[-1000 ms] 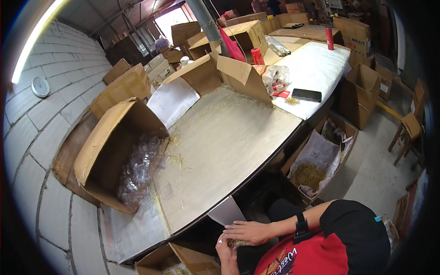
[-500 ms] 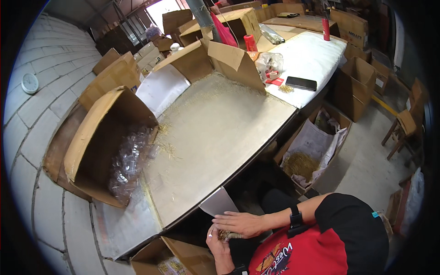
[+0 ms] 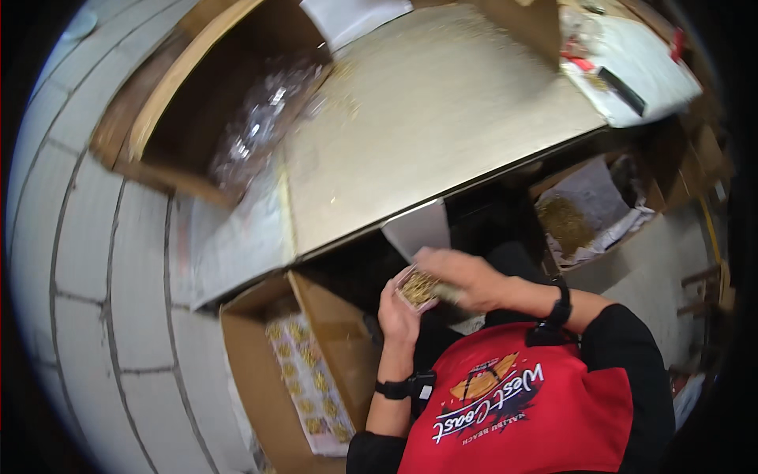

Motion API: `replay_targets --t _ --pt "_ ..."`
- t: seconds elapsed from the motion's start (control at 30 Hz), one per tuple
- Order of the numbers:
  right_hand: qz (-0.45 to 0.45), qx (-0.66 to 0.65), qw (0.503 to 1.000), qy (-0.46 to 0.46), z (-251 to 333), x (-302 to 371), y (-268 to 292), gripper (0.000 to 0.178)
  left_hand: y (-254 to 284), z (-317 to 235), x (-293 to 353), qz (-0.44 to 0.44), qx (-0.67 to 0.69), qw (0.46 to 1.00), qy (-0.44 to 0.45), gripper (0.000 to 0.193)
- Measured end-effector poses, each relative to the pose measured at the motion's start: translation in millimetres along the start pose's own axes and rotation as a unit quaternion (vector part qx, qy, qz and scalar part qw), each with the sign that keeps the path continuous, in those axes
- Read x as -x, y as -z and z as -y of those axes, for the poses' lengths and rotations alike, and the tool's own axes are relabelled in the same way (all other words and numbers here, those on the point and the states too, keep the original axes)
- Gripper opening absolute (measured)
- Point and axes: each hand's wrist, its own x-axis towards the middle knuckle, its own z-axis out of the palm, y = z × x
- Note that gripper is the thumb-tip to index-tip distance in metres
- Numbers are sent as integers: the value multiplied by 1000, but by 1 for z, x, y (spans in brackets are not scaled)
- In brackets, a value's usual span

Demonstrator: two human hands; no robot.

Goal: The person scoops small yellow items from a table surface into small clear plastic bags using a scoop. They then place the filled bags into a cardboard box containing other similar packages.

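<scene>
My left hand (image 3: 399, 317) is wrapped round a small open-topped box (image 3: 427, 306), pale pink at its rim, filled with thin gold-coloured metal pieces (image 3: 418, 287). My right hand (image 3: 467, 276) is at the right side of this box, palm down. Motion smears its fingers, so whether they grip anything does not show. Just beyond both hands, a white sheet (image 3: 421, 229) slopes down from the table edge.
Left of my left arm, a cardboard box (image 3: 328, 324) contains rows of small packs of gold pieces (image 3: 304, 383). Clear plastic cases (image 3: 260, 118) spill from a tipped carton (image 3: 170, 87) onto the table (image 3: 426, 118). A paper-lined carton (image 3: 612, 246) with loose gold pieces stands at right.
My view has tilted down, bringing the lower-left carton's rows into sight. My right hand has shifted off the small box's top toward its right side, uncovering the gold pieces.
</scene>
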Motion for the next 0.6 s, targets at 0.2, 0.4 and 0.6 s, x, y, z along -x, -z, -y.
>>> replay_targets --t 0.2,0.4,0.6 --pt "-4 32 999 -8 9 -10 18 64 -8 -3 8 -5 2 999 -37 37" --pt "61 139 987 43 4 -10 0 59 -21 1 8 -36 -54 997 -47 33" --pt "15 135 984 115 -2 -5 -13 50 -11 10 2 -95 -118 984 -89 31"
